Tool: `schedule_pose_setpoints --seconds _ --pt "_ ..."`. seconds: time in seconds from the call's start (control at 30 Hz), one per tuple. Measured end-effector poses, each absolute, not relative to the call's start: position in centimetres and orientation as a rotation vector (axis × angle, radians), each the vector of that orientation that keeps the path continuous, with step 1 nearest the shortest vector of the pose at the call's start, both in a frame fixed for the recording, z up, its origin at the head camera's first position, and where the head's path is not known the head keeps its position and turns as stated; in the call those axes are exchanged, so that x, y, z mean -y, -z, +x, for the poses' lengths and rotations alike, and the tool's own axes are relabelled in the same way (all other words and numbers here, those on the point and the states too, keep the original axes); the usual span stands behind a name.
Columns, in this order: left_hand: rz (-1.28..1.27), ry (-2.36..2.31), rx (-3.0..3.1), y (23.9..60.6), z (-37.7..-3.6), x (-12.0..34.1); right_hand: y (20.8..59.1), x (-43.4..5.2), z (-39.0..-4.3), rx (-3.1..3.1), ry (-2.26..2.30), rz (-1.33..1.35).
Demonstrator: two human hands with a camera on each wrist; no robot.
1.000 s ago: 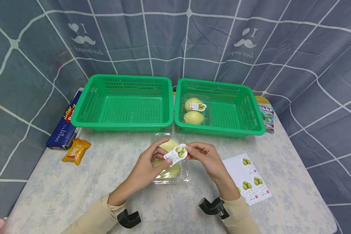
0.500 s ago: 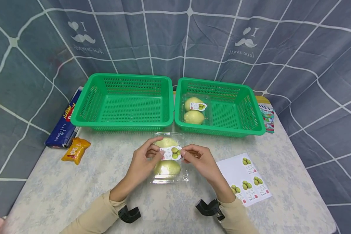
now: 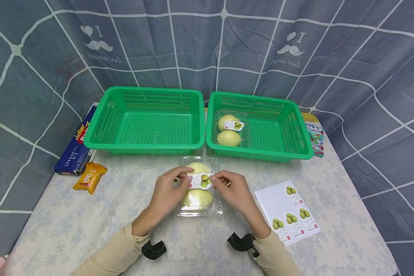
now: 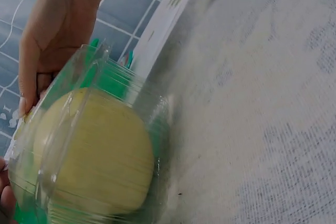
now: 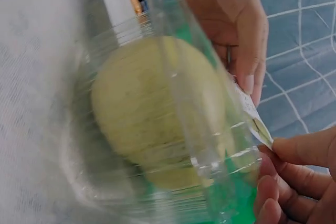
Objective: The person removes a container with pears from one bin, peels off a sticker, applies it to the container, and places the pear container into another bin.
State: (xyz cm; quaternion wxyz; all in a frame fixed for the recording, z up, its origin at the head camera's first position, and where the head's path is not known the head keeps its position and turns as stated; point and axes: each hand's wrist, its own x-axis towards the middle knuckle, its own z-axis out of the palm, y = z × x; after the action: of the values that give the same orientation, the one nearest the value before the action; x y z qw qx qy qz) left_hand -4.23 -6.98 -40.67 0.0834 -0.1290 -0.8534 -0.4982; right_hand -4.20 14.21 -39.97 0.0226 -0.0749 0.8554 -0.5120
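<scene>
A clear plastic clamshell box (image 3: 216, 209) with two pale yellow-green fruits (image 3: 197, 198) lies on the table. Over its lid is a white sticker label (image 3: 195, 181) printed with green fruits. My left hand (image 3: 165, 193) holds the label's left end, thumb on top. With thumb and forefinger, my right hand (image 3: 235, 189) pinches the right end, plain in the right wrist view, where the label (image 5: 251, 111) slants along the lid. How much of the label touches the lid, I cannot tell. One fruit (image 4: 100, 150) shows large through the box wall in the left wrist view.
Behind the box stand two green baskets; the left basket (image 3: 145, 147) shows a bare bottom, the right basket (image 3: 262, 153) holds a labelled box of two fruits (image 3: 229, 138). A label sheet (image 3: 272, 199) lies right. A spaghetti box (image 3: 72, 155) and orange packet (image 3: 90, 178) lie left.
The label has turned from slanted to nearly level and shifted slightly left, down over the box lid. Both hands came along, my right hand moving left off the label sheet.
</scene>
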Motion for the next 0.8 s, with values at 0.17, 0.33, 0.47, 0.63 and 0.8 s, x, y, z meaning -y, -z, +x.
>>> schedule_pose_setpoints --seconds 0.17,0.33,0.47,0.63,0.8 --pt "-0.409 1.351 2.551 41.1 -4.5 6.9 40.3 -13.6 -4.3 -2.788 1.473 -0.252" --pt "-0.433 1.263 2.560 41.5 -4.7 6.9 40.6 -13.1 -4.3 -2.916 1.367 -0.324" --pt "-0.466 1.204 2.546 41.7 -4.8 6.9 40.6 -12.9 -4.2 -3.011 1.278 -0.347" --pt "-0.490 1.154 2.527 41.9 -5.0 6.7 40.7 -12.5 -4.0 -3.137 1.165 -0.379" --pt "-0.506 1.082 2.541 42.2 -5.1 6.6 40.8 -12.1 -3.6 -3.277 1.016 -0.401"
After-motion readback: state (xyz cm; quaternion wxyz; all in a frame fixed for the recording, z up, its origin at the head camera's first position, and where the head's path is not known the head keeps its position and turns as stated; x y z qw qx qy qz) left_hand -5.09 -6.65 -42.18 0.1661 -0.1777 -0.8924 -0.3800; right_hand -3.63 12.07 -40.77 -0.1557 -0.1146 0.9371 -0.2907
